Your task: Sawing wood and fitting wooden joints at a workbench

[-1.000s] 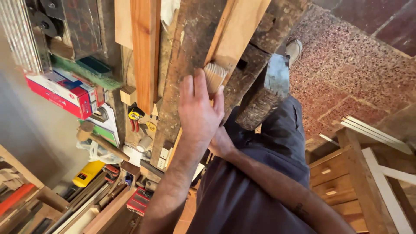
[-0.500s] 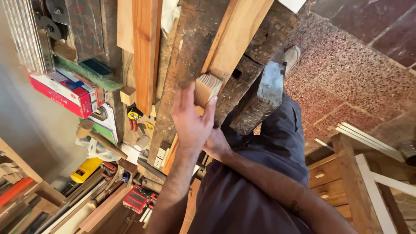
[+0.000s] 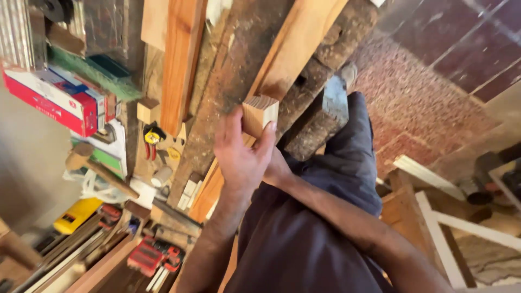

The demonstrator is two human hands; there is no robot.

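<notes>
The left hand [image 3: 241, 154] grips a small wood block [image 3: 259, 114] between thumb and fingers, its end grain facing up, pressed against the long plank [image 3: 293, 51] that runs away from the hand across the worn bench [image 3: 228, 70]. The right hand [image 3: 277, 171] sits just behind the left, mostly hidden by it, so I cannot tell whether it is wide or closed, or holding anything. Left of the hands lie a second plank [image 3: 179, 59], a small wood cube [image 3: 147, 110], a yellow tape measure [image 3: 152, 137] and a mallet [image 3: 92, 165]. Further left sits a red box [image 3: 49, 103]. Beyond the block, a shoe [image 3: 347, 76] rests on the red floor [image 3: 412, 108].
</notes>
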